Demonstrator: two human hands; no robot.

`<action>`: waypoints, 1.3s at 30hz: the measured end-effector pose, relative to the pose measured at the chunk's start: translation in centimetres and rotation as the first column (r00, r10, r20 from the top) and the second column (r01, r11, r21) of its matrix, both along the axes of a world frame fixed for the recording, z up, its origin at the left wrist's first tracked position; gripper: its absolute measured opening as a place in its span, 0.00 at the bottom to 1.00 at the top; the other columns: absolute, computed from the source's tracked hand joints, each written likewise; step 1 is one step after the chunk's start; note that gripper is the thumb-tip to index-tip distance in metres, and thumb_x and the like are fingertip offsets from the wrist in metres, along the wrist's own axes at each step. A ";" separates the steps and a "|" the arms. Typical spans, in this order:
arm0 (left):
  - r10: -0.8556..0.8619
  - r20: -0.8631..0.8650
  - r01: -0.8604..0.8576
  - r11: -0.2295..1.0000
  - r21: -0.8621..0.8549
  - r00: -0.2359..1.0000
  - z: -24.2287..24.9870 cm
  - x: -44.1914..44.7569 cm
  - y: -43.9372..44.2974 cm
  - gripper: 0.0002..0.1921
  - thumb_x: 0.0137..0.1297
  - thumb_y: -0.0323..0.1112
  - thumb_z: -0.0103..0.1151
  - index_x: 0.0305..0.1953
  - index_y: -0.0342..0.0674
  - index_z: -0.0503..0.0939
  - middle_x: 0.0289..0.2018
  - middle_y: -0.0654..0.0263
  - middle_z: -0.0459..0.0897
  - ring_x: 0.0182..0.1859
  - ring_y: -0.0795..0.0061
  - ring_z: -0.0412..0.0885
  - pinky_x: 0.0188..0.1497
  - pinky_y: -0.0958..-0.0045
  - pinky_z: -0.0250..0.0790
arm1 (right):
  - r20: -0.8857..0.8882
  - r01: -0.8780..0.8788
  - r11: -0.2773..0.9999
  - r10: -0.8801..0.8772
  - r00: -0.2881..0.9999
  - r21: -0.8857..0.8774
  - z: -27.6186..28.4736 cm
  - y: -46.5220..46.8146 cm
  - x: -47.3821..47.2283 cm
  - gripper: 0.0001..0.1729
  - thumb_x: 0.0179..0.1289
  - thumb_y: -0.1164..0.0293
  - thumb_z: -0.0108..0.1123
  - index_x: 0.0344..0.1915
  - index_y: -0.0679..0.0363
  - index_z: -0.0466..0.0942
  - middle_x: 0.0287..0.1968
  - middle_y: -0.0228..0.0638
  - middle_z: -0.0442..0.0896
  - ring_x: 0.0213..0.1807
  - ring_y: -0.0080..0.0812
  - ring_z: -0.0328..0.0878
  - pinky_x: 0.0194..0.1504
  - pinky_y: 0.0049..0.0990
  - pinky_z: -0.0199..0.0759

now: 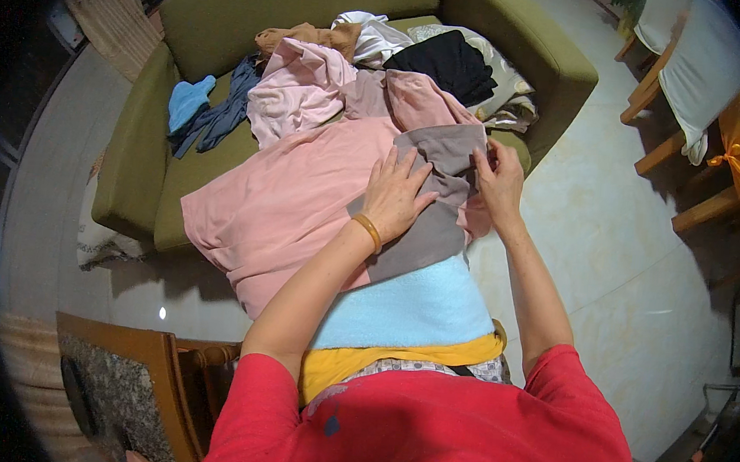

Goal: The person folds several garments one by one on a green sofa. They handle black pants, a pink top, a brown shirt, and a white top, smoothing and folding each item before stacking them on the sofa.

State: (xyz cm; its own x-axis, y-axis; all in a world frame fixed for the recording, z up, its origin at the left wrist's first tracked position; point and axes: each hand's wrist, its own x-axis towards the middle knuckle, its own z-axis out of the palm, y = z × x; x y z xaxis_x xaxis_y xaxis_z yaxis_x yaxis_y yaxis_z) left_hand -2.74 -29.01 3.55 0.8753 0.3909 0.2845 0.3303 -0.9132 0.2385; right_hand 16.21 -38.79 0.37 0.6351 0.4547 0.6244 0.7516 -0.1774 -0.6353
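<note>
A pink and grey garment (295, 186) is spread across my lap and onto the sofa seat in front of me. My left hand (396, 191) lies palm down on its grey section, fingers apart, pressing the cloth without gripping it. At the right edge of that grey section, my right hand (501, 176) has its fingertips around the fabric. Some of the right fingers' contact is hidden by the hand itself. Grey cloth is rumpled between both hands. Beneath the garment, a light blue towel (410, 306) covers my lap, with yellow cloth (392, 360) under it.
The green sofa (130, 166) holds a pale pink garment (299, 95), black cloth (445, 64), brown cloth (313, 39), white cloth (380, 39), dark blue clothing (230, 106) and a small blue cloth (188, 101). Covered chairs (701, 81) stand right. A wooden-framed piece (114, 380) is at lower left.
</note>
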 end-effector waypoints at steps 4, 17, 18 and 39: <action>0.046 -0.024 -0.045 0.999 0.016 0.999 -0.4 0.6 -0.2 0.28 0.65 0.52 0.54 0.61 0.43 0.69 0.67 0.49 0.61 0.69 0.41 0.55 0.68 0.45 0.49 | 0.291 0.032 0.999 -0.042 0.956 0.037 3.1 3.1 1.7 0.21 0.58 0.60 0.65 0.44 0.65 0.78 0.35 0.46 0.77 0.39 0.46 0.74 0.42 0.38 0.68; -0.005 -0.002 0.005 0.999 0.045 1.000 -0.5 0.2 -0.2 0.36 0.63 0.51 0.55 0.71 0.52 0.56 0.70 0.51 0.55 0.72 0.41 0.49 0.70 0.44 0.44 | 0.237 -0.148 0.989 0.148 0.960 -0.019 7.8 8.4 4.9 0.14 0.63 0.63 0.58 0.27 0.62 0.75 0.30 0.49 0.79 0.34 0.55 0.77 0.34 0.45 0.69; -0.024 0.015 0.023 0.998 0.065 1.000 -0.4 0.3 -0.2 0.36 0.64 0.51 0.55 0.71 0.53 0.57 0.71 0.52 0.55 0.72 0.42 0.48 0.71 0.44 0.43 | 0.185 -0.083 0.993 0.097 0.978 -0.081 7.7 7.8 5.7 0.14 0.64 0.63 0.57 0.27 0.62 0.75 0.30 0.49 0.79 0.35 0.55 0.77 0.34 0.45 0.69; 0.640 -0.098 -0.635 0.769 0.079 0.762 2.3 -11.7 15.8 0.21 0.57 0.38 0.63 0.52 0.43 0.76 0.48 0.53 0.76 0.54 0.52 0.73 0.55 0.51 0.65 | 0.357 -0.107 0.799 0.379 0.854 -0.592 8.8 17.1 5.9 0.21 0.51 0.54 0.69 0.32 0.63 0.84 0.37 0.50 0.82 0.42 0.51 0.80 0.44 0.43 0.75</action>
State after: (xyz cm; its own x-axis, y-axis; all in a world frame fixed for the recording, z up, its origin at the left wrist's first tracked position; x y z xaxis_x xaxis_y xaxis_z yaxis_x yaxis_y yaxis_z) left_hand -14.39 -13.21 5.84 0.4550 0.8610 0.2272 0.8615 -0.4902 0.1324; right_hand 22.11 -21.71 9.15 0.1756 0.8958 0.4082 0.9844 -0.1539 -0.0858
